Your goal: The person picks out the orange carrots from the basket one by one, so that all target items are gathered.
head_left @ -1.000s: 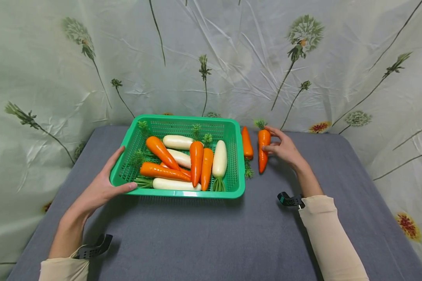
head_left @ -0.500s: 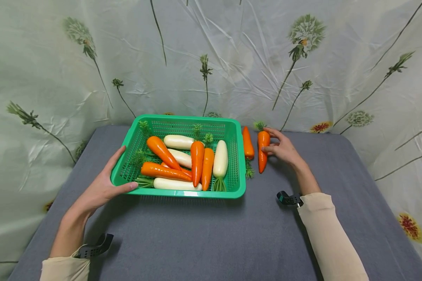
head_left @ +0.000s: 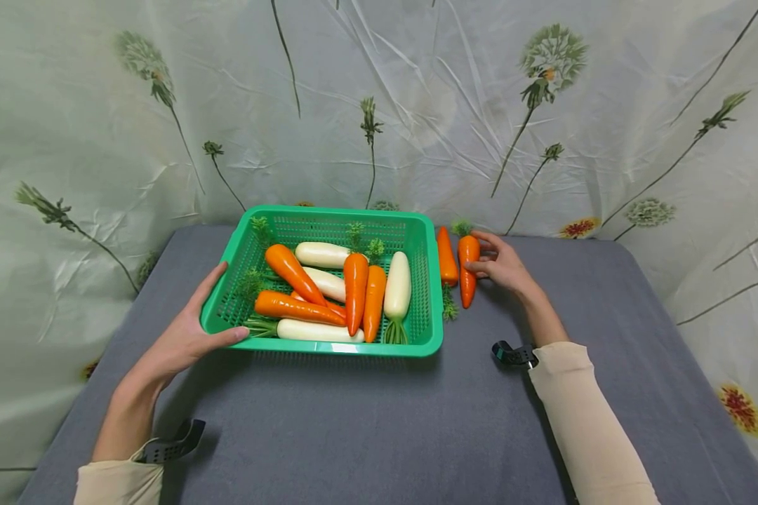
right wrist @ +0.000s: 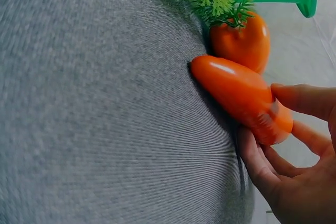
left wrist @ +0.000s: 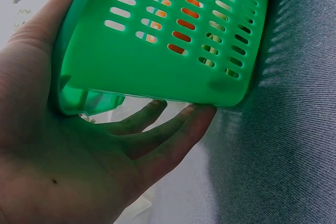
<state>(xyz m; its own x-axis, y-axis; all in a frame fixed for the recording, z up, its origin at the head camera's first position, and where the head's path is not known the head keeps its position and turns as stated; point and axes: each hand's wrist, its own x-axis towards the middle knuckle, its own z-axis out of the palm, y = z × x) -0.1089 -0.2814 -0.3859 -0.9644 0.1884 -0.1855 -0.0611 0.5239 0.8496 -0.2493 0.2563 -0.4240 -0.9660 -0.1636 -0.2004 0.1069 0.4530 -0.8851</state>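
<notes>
A green plastic basket (head_left: 328, 348) with slotted walls stands on the table, holding several orange carrots (head_left: 356, 294) and several white radishes (head_left: 396, 284). My left hand (head_left: 180, 337) grips its near left corner, thumb on the front rim and fingers along the outside, as the left wrist view (left wrist: 149, 19) of the basket shows. Right of the basket, my right hand (head_left: 505, 263) holds a carrot (head_left: 468, 270) between thumb and fingers, its leafy top away from me. Beside it lies another carrot (head_left: 446, 259), leaves towards me. In the right wrist view the held carrot (right wrist: 231, 90) rests on the cloth.
A grey cloth (head_left: 366, 428) covers the table. Behind and at the sides hangs a pale curtain (head_left: 417, 140) printed with dandelions. Black straps (head_left: 512, 354) are on both wrists.
My right hand has shifted slightly left with the carrot, bringing it closer to the other carrot by the basket. My left hand keeps its hold on the basket.
</notes>
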